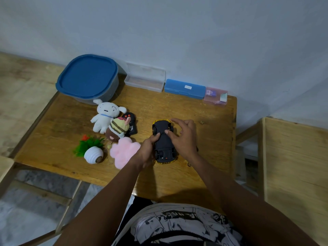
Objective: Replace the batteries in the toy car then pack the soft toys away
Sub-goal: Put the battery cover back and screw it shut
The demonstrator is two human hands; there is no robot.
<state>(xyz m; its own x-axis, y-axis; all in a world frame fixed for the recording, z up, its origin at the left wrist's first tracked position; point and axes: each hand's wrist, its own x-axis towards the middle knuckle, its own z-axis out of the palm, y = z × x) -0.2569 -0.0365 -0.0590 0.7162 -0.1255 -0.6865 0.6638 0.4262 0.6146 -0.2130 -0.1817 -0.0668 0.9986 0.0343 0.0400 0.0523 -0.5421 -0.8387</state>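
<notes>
Car (164, 141) is flipped belly-up mid-bench (204, 110), dark underside showing, yellow body edges visible at near and far ends. Left hand (146, 151) has its grip closed on the car's left side, thumb on the underside. Right hand (183, 134) hovers over the right side, fingers spread loose, one fingertip touching the underside near the far wheels; not clasping anything

Soft toys sit left of the car: white dog (106, 115) farthest, striped brown plush (118, 129) just near-right of it, pink fluffy plush (124, 150) nearest, touching the left wrist. Black remote (131, 124) lies between the striped plush and the car, partly hidden by the plush. Fake plant (90, 150) in a white pot lies on its side at near left

Along the far edge, left to right: tub (87, 79) with blue lid on, clear case (145, 79) with lid up, blue case (184, 88) closed, small pink box (215, 95) with contents too small to make out

Batteries not identifiable anywhere in view
</notes>
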